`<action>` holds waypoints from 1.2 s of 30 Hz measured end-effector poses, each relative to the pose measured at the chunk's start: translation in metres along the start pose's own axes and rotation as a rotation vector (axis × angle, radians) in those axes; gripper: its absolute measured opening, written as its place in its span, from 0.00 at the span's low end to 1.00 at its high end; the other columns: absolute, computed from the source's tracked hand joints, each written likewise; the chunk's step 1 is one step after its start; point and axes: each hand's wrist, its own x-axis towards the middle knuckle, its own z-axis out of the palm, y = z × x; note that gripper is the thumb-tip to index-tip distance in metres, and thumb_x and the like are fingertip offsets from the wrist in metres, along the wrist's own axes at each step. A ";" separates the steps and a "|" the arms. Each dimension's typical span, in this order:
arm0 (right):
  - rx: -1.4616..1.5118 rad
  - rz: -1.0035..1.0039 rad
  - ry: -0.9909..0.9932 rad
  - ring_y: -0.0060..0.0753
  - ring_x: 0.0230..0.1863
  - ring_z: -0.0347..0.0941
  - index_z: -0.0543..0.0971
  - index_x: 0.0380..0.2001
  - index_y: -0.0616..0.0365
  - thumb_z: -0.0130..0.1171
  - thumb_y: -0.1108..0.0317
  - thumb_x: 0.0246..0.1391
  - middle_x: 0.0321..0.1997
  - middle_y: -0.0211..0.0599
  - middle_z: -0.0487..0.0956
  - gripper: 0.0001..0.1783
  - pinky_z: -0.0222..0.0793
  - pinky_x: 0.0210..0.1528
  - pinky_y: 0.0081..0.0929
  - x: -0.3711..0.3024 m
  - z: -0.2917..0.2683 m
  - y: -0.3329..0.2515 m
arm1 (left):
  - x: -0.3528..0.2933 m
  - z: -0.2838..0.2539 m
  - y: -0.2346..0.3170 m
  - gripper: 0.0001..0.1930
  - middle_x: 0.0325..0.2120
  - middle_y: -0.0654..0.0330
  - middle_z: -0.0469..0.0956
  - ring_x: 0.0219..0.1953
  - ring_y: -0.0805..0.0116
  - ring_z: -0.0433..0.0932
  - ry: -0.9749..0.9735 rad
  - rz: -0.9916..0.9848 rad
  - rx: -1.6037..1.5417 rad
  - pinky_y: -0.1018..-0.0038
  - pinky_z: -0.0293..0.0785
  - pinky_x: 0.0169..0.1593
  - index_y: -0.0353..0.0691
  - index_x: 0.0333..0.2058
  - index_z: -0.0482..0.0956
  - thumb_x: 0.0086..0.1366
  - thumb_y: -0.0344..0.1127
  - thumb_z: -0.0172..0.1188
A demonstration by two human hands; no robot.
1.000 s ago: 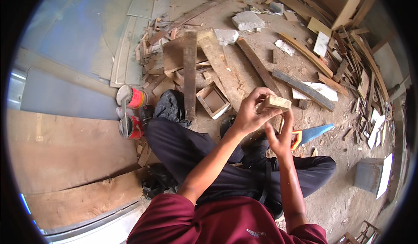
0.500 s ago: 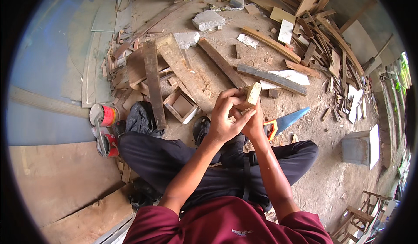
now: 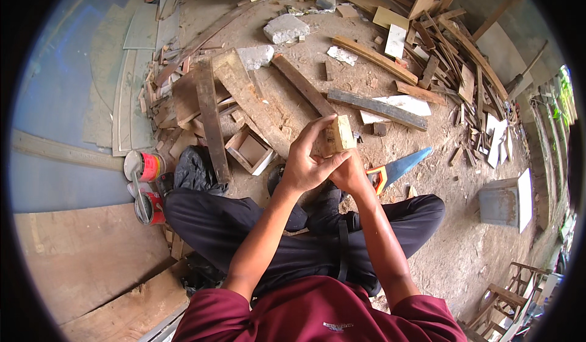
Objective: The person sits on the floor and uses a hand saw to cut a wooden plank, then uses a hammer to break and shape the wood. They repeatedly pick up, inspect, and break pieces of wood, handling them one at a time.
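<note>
In the head view, the left hand (image 3: pixel 307 164) pinches a small wood block (image 3: pixel 343 134), with its fingers on the far side and its thumb on the near side. The right hand (image 3: pixel 350 172) is just under the block. Most of its fingers are hidden, so I cannot tell if it grips too. The block is up off the floor, out past the bent legs (image 3: pixel 238 217), with its pale end facing right.

To hold and look at the block well, I think the left thumb should press flat, so the block does not slip. The right hand could hold it up from below. Rough edges may have splinters, so a light touch is best if the block is turned. The saw (image 3: pixel 405 167) lies on the floor to the right, so the right arm should keep off its teeth.
</note>
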 end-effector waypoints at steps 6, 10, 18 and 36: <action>-0.010 0.043 0.064 0.51 0.69 0.57 0.54 0.68 0.60 0.73 0.66 0.43 0.67 0.57 0.61 0.53 0.57 0.67 0.38 -0.018 -0.008 0.033 | 0.001 -0.010 -0.005 0.35 0.54 0.50 0.73 0.58 0.61 0.70 0.002 -0.002 0.042 0.66 0.64 0.61 0.32 0.58 0.67 0.55 0.38 0.71; -0.433 0.265 0.452 0.61 0.55 0.70 0.66 0.56 0.71 0.67 0.58 0.51 0.52 0.66 0.72 0.37 0.65 0.58 0.45 -0.076 -0.006 0.162 | 0.001 -0.006 -0.010 0.38 0.56 0.51 0.71 0.59 0.63 0.69 0.067 -0.006 -0.062 0.66 0.62 0.62 0.32 0.61 0.63 0.55 0.38 0.71; -0.675 1.010 0.313 0.67 0.50 0.72 0.70 0.45 0.74 0.63 0.50 0.47 0.47 0.69 0.74 0.35 0.69 0.54 0.49 -0.149 -0.011 0.273 | 0.009 -0.004 -0.023 0.41 0.56 0.54 0.70 0.58 0.65 0.68 0.080 -0.020 -0.154 0.67 0.61 0.63 0.33 0.63 0.60 0.55 0.37 0.71; -0.466 1.022 0.399 0.59 0.49 0.74 0.67 0.47 0.63 0.67 0.57 0.37 0.46 0.55 0.75 0.35 0.69 0.52 0.52 -0.145 -0.006 0.244 | 0.015 -0.010 -0.044 0.31 0.43 0.59 0.69 0.45 0.71 0.68 0.132 0.037 -0.274 0.72 0.66 0.50 0.38 0.58 0.56 0.61 0.37 0.63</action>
